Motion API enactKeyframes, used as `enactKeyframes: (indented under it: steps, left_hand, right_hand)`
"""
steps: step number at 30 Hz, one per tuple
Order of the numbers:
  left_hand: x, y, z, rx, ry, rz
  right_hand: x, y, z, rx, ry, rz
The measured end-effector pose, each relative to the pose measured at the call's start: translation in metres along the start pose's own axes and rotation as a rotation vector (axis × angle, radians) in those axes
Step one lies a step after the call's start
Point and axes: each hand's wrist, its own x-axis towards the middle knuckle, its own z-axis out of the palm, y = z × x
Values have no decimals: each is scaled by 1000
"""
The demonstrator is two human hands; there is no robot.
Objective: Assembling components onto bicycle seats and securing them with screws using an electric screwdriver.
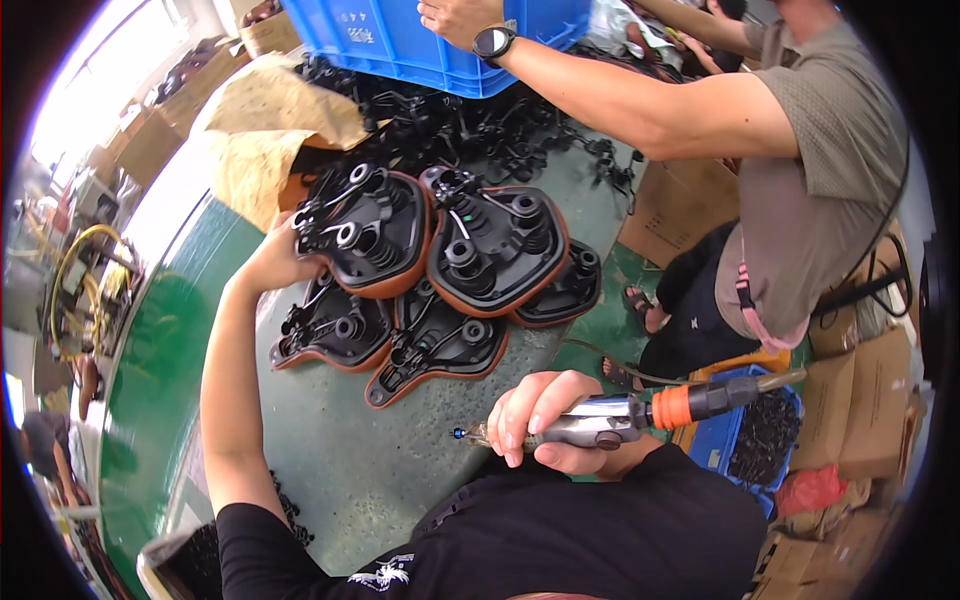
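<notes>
Several bicycle saddles, black undersides up with brown rims and coil springs, lie in an overlapping pile on the table (330, 455). My left hand (277, 258) grips the left end of the upper left saddle (385, 240); some of its fingers are hidden behind the edge. To the right, another saddle (497, 250) rests on top. Beneath are a lower left saddle (340, 325), a lower middle saddle (450, 345) and one at the right (565, 290). My right hand (540, 415) is wrapped around a silver air screwdriver (590, 420), its blue-tipped bit pointing left, apart from the saddles.
Behind the saddles lie black metal parts (450, 125) and brown paper (270, 110). Another person's hand (460, 20) touches a blue crate (400, 45). That person stands at the right. A blue bin (745, 425) of small black parts and cardboard boxes (865, 400) stand lower right.
</notes>
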Motion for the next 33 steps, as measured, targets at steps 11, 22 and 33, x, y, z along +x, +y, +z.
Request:
enactKeyframes:
  steps: [11,22,33]
  left_hand:
    - [13,8,-18,116,-16,73]
    - [-138,78,6,-62,701,-219]
    - [-411,179,177,-42,974,-914]
  right_hand:
    - [-9,2,14,-24,-22,21]
    - [-23,-3,28,-30,-44,93]
    - [25,43,80,-25,-45,58]
